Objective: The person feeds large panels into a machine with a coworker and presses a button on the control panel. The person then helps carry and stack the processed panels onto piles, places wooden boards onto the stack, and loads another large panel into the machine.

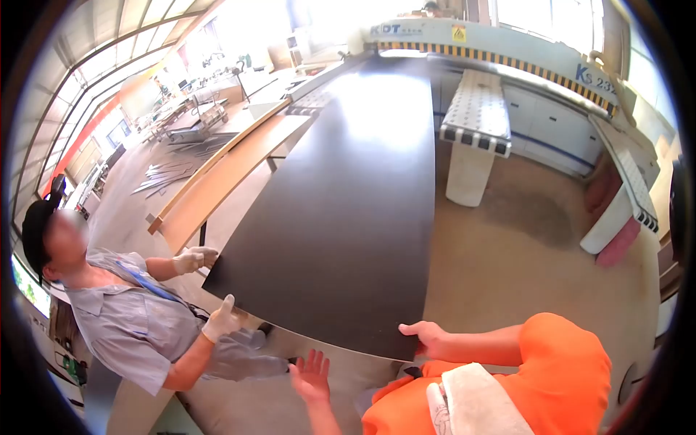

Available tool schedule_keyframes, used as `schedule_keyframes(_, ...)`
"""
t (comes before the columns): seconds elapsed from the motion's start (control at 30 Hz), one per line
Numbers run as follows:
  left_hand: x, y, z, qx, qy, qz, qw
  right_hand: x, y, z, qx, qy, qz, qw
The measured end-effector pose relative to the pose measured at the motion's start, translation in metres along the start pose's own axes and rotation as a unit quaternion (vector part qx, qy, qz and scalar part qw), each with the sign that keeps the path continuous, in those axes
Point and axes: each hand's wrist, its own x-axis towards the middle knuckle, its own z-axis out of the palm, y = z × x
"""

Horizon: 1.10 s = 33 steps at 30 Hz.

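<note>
A large dark panel (341, 239) stretches from the near side back to the saw machine. At its near right corner my right hand (425, 338) grips the edge, thumb on top and the other fingers hidden beneath. My left hand (312, 378) is below the panel's near edge, palm up with fingers spread, and holds nothing. On the left, a co-worker (138, 304) in a grey shirt, cap and white gloves has one gloved hand (222, 319) at the near edge and the other glove (194, 259) beside the left corner.
A panel saw (500, 54) with a striped beam spans the back. A white support table (475, 116) stands right of the panel, another arm table (616, 174) farther right. Wooden boards (225, 167) lie along the left. Strips (170, 176) are on the floor.
</note>
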Motion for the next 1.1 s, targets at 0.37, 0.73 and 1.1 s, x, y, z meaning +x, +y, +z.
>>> schedule_keyframes(0.37, -0.185, -0.226, 0.11, 0.078, 0.066, -0.077, 0.992, -0.139, 0.006, -0.346, -0.021, 0.073, -0.083, 0.994)
schedule_keyframes(0.73, -0.385, -0.493, 0.098, 0.102, 0.059, -0.146, 0.982, -0.185, 0.03, -0.698, 0.027, 0.091, -0.107, 0.99)
schedule_keyframes(1.1, -0.44, -0.523, 0.097, 0.79, 0.09, 0.227, 0.562, -0.239, -0.021, -1.06, -0.015, 0.118, -0.113, 0.986)
